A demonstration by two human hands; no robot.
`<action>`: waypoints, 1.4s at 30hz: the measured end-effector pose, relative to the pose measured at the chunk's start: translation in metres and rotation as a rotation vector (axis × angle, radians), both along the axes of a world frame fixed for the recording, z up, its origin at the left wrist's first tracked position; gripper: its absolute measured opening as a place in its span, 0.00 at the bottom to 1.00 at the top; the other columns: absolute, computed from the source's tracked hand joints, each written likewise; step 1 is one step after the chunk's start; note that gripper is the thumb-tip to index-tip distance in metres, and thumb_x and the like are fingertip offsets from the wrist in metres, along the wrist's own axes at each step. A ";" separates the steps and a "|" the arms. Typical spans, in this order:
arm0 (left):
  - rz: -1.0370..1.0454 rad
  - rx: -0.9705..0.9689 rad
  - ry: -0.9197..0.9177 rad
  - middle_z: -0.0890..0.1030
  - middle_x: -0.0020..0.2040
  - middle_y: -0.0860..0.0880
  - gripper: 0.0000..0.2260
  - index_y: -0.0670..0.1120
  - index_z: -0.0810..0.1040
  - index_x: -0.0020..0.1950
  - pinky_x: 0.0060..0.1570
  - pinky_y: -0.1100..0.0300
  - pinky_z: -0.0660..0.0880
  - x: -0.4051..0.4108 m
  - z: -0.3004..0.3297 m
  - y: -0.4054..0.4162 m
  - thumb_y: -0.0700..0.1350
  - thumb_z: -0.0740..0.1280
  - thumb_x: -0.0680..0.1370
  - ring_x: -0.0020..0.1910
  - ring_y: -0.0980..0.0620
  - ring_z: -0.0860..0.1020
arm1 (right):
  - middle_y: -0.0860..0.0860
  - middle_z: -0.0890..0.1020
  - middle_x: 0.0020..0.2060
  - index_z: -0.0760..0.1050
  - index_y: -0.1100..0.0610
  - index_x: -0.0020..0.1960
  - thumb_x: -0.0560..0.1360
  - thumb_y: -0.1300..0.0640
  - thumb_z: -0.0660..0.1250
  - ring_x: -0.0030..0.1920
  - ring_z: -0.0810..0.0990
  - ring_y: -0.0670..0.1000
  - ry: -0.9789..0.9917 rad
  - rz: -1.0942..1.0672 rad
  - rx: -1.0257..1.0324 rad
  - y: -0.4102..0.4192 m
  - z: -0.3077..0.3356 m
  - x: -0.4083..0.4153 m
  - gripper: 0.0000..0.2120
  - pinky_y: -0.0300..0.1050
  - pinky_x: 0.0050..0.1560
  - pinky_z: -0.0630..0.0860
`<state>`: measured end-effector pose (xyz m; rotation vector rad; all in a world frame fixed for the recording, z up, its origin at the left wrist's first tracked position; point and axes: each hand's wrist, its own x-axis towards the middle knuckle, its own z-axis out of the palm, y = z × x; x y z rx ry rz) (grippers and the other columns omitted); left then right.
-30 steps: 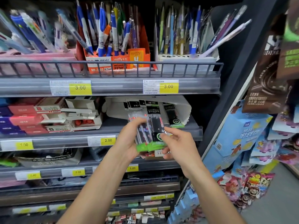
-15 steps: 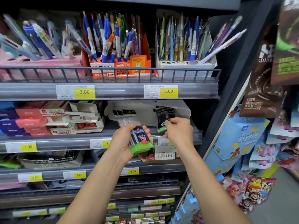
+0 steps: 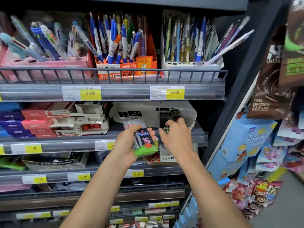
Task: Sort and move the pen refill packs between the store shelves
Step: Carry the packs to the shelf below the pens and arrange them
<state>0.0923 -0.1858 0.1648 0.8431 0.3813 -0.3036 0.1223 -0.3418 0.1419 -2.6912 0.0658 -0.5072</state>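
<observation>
The left hand (image 3: 130,145) is gripping a small stack of pen refill packs (image 3: 144,142), thumb lying across the left edge and fingers (image 3: 152,133) curling up behind the right edge, so the cartoon-printed face of the front pack is looking out between them. The stack is sitting in front of the middle shelf's lip (image 3: 199,138), its green bottoms hanging below the palm.

The right hand (image 3: 176,137) is reaching into the white display box (image 3: 191,115) on that shelf, fingers half curled around the lower end of a dark refill pack (image 3: 166,125) standing there; whether they are actually pinching it or only touching it cannot be told, since the hand is hiding the contact.

These packs are likely weighing almost nothing: thin glossy sleeves with stiff slender refills inside. The film is probably slick, so a loose stack may be fanning or sliding sideways. Taking hold across the long edges, near the middle, as the left fingers are doing, is keeping the packs squared; pinching the header card beyond the fingertips would be risking a bend or a tear.
</observation>
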 end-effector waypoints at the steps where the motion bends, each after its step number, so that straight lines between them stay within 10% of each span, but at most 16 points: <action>1: 0.000 -0.003 0.000 0.86 0.45 0.37 0.13 0.32 0.80 0.56 0.41 0.48 0.86 0.000 0.000 0.000 0.43 0.65 0.84 0.38 0.43 0.87 | 0.58 0.75 0.59 0.82 0.54 0.61 0.80 0.48 0.67 0.52 0.81 0.65 0.012 0.010 -0.015 -0.001 0.001 0.001 0.14 0.53 0.51 0.78; 15: 0.015 0.130 -0.050 0.88 0.52 0.39 0.14 0.35 0.79 0.65 0.45 0.47 0.85 0.006 -0.003 -0.005 0.44 0.65 0.85 0.42 0.45 0.88 | 0.51 0.81 0.59 0.83 0.52 0.58 0.84 0.49 0.57 0.51 0.82 0.61 -0.041 0.097 -0.187 -0.016 0.001 0.002 0.17 0.51 0.44 0.75; 21: -0.009 0.170 -0.045 0.86 0.48 0.35 0.13 0.36 0.79 0.60 0.37 0.46 0.85 0.006 -0.003 -0.001 0.46 0.65 0.83 0.40 0.40 0.86 | 0.42 0.83 0.41 0.81 0.46 0.60 0.82 0.47 0.63 0.39 0.83 0.45 0.115 0.239 0.665 0.004 -0.006 -0.046 0.12 0.42 0.39 0.77; 26: -0.043 0.177 -0.052 0.85 0.52 0.31 0.16 0.32 0.77 0.65 0.35 0.48 0.84 0.007 -0.007 -0.001 0.42 0.59 0.85 0.40 0.39 0.86 | 0.54 0.85 0.39 0.79 0.45 0.60 0.81 0.56 0.68 0.29 0.80 0.49 0.317 0.239 1.166 0.010 -0.008 -0.056 0.10 0.43 0.28 0.77; 31: 0.029 0.230 -0.088 0.82 0.54 0.27 0.15 0.27 0.78 0.64 0.41 0.43 0.84 0.011 -0.007 -0.006 0.37 0.65 0.83 0.39 0.38 0.84 | 0.55 0.86 0.36 0.81 0.41 0.48 0.80 0.58 0.70 0.29 0.82 0.52 0.311 0.220 1.239 0.011 -0.004 -0.048 0.11 0.46 0.30 0.81; 36: 0.182 0.180 -0.053 0.86 0.49 0.34 0.09 0.33 0.79 0.57 0.39 0.44 0.85 0.017 -0.010 0.000 0.39 0.69 0.83 0.39 0.40 0.86 | 0.52 0.85 0.40 0.80 0.51 0.62 0.79 0.61 0.69 0.27 0.80 0.48 0.219 0.111 1.273 0.012 -0.004 -0.031 0.12 0.47 0.34 0.82; 42: 0.285 0.083 -0.044 0.83 0.53 0.33 0.07 0.35 0.74 0.60 0.36 0.51 0.86 0.019 -0.009 0.011 0.38 0.64 0.85 0.45 0.40 0.84 | 0.51 0.86 0.32 0.79 0.55 0.65 0.80 0.57 0.67 0.30 0.85 0.46 0.122 0.006 0.893 0.020 0.004 0.001 0.15 0.46 0.40 0.83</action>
